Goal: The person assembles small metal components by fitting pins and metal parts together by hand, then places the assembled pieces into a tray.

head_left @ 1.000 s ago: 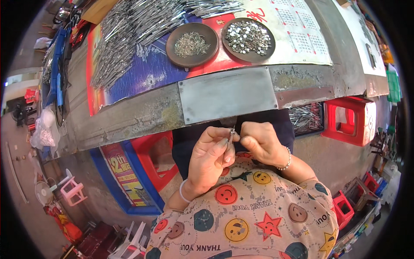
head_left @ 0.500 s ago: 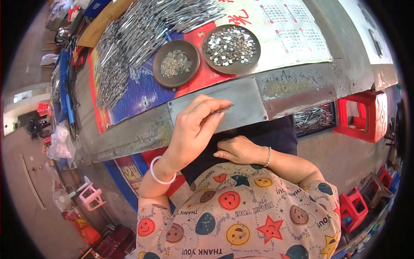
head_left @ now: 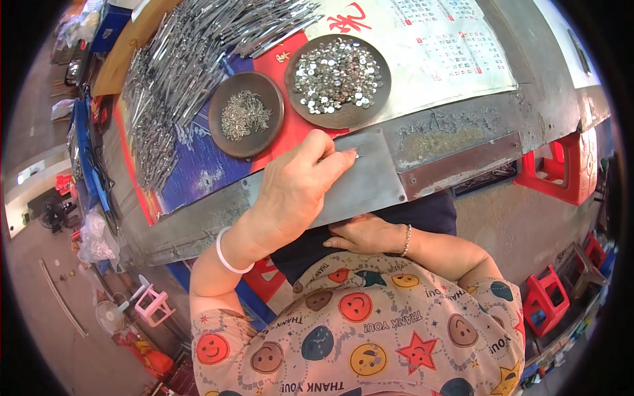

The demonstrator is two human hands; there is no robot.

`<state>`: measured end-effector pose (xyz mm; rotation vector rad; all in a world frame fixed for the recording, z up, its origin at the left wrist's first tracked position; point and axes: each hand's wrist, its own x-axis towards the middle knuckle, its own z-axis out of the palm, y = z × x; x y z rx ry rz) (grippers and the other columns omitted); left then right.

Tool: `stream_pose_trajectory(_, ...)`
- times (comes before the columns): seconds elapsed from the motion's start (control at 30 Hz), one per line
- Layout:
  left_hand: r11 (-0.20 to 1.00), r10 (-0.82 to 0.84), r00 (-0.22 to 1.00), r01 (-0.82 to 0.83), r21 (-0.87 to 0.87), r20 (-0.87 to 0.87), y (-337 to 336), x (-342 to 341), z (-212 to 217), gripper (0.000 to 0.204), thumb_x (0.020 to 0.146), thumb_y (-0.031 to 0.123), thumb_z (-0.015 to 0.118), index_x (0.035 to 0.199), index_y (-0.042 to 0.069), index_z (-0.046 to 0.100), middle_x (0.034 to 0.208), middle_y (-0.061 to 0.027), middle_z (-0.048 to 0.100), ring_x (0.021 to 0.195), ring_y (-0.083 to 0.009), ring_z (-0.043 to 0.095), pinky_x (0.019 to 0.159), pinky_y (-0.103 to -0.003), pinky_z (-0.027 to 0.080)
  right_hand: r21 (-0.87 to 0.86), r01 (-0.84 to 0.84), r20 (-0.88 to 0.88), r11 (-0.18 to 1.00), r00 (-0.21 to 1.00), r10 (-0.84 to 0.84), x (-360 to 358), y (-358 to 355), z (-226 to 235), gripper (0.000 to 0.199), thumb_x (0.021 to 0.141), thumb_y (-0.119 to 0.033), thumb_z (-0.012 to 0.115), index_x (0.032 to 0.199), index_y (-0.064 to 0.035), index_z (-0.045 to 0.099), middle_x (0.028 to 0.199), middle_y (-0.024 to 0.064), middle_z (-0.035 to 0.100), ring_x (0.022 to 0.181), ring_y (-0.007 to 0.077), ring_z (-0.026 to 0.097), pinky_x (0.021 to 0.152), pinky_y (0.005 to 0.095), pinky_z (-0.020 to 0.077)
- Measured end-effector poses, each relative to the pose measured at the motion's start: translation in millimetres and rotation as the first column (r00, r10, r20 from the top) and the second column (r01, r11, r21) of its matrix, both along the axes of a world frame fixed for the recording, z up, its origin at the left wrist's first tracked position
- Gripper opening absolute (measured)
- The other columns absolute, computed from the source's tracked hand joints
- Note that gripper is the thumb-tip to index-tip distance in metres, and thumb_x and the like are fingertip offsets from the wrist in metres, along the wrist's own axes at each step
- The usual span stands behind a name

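My left hand (head_left: pixel 297 181) is over the grey metal plate (head_left: pixel 370 188) at the table's edge, thumb and forefinger pinched. A tiny shiny metal piece (head_left: pixel 358 156) pokes out past the fingertips; most of it is hidden. Beyond that hand stands a round dark dish (head_left: pixel 276 135) of small thin metal pins (head_left: pixel 246 115). A larger dark dish (head_left: pixel 378 109) to its right holds many small silvery round pieces (head_left: pixel 337 72). My right hand (head_left: pixel 366 233) lies in my lap below the table edge with its fingers curled; anything within them is hidden.
A big heap of slender metal pieces (head_left: pixel 191 59) covers the table's far left. A printed calendar sheet (head_left: pixel 449 59) lies under the dishes. A dark tray (head_left: pixel 489 179) sits below the table edge, beside a red plastic stool (head_left: pixel 561 171).
My left hand has turned, its back now more upward, still pinching the small metal piece. The view has shifted closer to the dishes. My right hand stays in my lap.
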<state>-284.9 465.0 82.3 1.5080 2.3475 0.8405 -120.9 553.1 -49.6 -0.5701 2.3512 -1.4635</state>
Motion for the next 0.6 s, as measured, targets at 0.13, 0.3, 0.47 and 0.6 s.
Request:
stream_pose_trajectory(0.13,0.996,-0.077,0.996,0.075,-0.044,-0.038,-7,-9,1,0.026,0.077,0.002,0.061,0.102,0.006,0.064,0.085,-0.0078,0.050,0.067,-0.0241,0.060,0.054,-0.035,0.047,0.039,0.022,0.013,0.999,1.000,-0.022,-3,0,4,0.047,0.090,-0.037,0.055,0.114,0.0036,0.053,0.120,0.0260,0.052,0.117,0.0400,0.047,0.100,0.0461,0.0358)
stream_pose_trajectory(0.3,0.995,-0.073,0.996,0.068,-0.079,-0.058,-25,-13,1,0.028,0.077,0.001,0.061,0.105,0.007,0.063,0.085,-0.0077,0.050,0.067,-0.0237,0.060,0.054,-0.035,0.048,0.051,0.037,0.067,0.998,0.997,-0.041,-6,0,5,0.050,0.090,-0.035,0.056,0.123,0.0024,0.050,0.125,0.0250,0.050,0.120,0.0401,0.045,0.103,0.0459,0.0346)
stream_pose_trajectory(0.47,0.994,-0.031,0.997,0.023,-0.108,-0.071,-46,-12,4,0.031,0.076,-0.002,0.060,0.106,0.007,0.063,0.085,-0.0081,0.050,0.069,-0.0239,0.061,0.056,-0.035,0.049,0.091,0.051,0.034,0.995,0.998,-0.055,0,1,1,0.050,0.090,-0.034,0.056,0.124,0.0026,0.048,0.126,0.0253,0.050,0.121,0.0400,0.045,0.102,0.0461,0.0349)
stream_pose_trajectory(0.6,0.989,0.052,0.998,-0.058,-0.135,-0.043,-48,-5,9,0.031,0.076,-0.008,0.058,0.103,0.005,0.064,0.084,-0.0094,0.051,0.070,-0.0268,0.061,0.057,-0.037,0.049,0.075,0.037,-0.019,0.996,0.999,-0.036,2,3,-5,0.047,0.090,-0.034,0.056,0.118,0.0031,0.049,0.123,0.0265,0.050,0.119,0.0402,0.046,0.101,0.0463,0.0366)
